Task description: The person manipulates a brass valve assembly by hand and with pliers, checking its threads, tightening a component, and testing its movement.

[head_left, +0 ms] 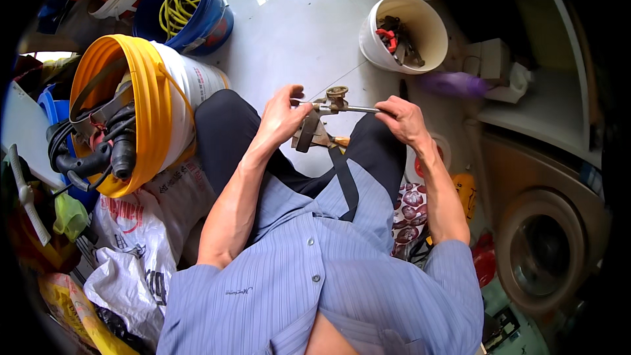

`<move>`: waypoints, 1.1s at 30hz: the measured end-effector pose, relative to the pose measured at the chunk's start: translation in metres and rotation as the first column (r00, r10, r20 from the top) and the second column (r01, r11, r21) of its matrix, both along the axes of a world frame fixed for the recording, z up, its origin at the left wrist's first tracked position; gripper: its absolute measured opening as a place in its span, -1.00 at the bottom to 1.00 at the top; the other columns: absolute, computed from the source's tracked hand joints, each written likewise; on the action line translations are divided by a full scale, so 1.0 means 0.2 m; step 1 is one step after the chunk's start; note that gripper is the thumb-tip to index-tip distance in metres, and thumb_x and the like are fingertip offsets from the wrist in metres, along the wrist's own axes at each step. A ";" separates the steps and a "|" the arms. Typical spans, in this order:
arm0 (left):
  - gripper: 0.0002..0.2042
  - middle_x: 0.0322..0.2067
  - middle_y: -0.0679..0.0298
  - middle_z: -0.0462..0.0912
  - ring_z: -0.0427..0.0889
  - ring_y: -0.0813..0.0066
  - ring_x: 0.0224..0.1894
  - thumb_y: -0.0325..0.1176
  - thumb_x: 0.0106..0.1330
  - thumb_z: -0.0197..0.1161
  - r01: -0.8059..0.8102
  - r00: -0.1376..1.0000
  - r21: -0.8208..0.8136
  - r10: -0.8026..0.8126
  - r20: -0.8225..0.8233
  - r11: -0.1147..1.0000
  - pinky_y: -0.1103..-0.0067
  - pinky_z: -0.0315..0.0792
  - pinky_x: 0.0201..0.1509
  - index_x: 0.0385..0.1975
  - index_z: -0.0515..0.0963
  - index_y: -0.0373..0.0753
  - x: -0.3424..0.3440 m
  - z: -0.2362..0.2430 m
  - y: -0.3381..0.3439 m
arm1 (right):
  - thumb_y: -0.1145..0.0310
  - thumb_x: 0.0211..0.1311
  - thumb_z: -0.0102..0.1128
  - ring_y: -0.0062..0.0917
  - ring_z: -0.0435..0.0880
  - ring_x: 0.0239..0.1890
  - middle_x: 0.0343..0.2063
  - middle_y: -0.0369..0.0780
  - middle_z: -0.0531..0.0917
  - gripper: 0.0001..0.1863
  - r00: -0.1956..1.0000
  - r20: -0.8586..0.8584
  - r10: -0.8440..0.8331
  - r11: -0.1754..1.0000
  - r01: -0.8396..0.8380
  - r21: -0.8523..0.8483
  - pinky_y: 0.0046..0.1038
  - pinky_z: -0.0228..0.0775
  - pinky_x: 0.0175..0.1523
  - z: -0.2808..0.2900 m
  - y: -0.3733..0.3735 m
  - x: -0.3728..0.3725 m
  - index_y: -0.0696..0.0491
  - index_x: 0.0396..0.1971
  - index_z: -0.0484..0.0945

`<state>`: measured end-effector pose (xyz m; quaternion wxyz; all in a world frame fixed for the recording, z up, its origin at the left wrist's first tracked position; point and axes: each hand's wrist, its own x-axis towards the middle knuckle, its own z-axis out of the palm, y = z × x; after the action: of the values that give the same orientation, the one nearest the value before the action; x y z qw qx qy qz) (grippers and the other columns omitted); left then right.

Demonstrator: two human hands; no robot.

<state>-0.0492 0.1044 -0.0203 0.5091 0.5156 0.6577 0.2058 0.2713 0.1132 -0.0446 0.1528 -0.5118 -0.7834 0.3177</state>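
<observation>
My left hand (284, 115) is closed around the left end of a metal tool or fitting held level above my knees. This piece has a dull brass-coloured body with a round knob (337, 94) on top, like a valve; its exact kind I cannot make out. A straight steel rod (360, 109) runs from its body to the right, and my right hand (402, 118) pinches the rod's far end. Just below it, between my thighs, are a dark flat piece (306, 135) and a grey plate with an orange tip (340, 141). A black strap (347, 187) hangs down over my shirt.
A yellow-rimmed bucket (158, 118) with corded power tools stands at my left. Behind it is a blue bucket (213, 6) holding yellow hose. A white bucket (434, 33) of tools stands ahead right. White sacks (125, 236) lie lower left; a front-loading washer (542, 250) is at right.
</observation>
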 end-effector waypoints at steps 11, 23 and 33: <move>-0.62 -0.16 0.02 0.68 0.74 0.38 -0.29 -0.55 0.29 0.28 0.000 0.522 -0.483 0.412 0.747 0.876 0.35 0.76 -0.20 0.10 0.46 -0.46 0.04 0.16 -0.05 | 0.43 0.15 0.39 -0.31 0.61 -0.46 -0.48 -0.17 0.61 -0.81 0.996 -0.079 -0.040 0.996 0.033 -0.088 -0.37 0.44 -0.31 0.39 -0.07 0.00 0.12 -0.22 0.71; -0.56 -0.16 0.08 0.72 0.75 0.37 -0.19 -0.50 0.29 0.32 0.069 0.242 -0.527 0.499 0.832 0.847 0.43 0.68 -0.06 0.17 0.45 -0.41 0.02 0.06 -0.10 | 0.41 0.10 0.45 -0.29 0.64 -0.44 -0.51 -0.21 0.60 -0.80 0.992 0.128 -0.002 0.995 -0.011 0.102 -0.31 0.45 -0.34 0.72 -0.11 -0.09 0.07 -0.25 0.70; -0.54 -0.09 0.09 0.70 0.74 0.34 -0.11 -0.48 0.24 0.37 0.133 0.157 -0.459 0.438 0.885 0.878 0.40 0.67 0.06 0.14 0.47 -0.38 0.02 0.07 -0.09 | 0.48 0.06 0.45 -0.31 0.60 -0.46 -0.50 -0.21 0.58 -0.78 0.984 0.175 -0.018 0.990 -0.007 0.142 -0.33 0.43 -0.34 0.86 -0.11 -0.12 0.07 -0.24 0.68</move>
<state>-0.0455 0.0856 -0.0063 0.8850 0.0606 0.2522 0.3865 0.2467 0.0909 0.1266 0.1198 -0.5279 -0.8130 0.2144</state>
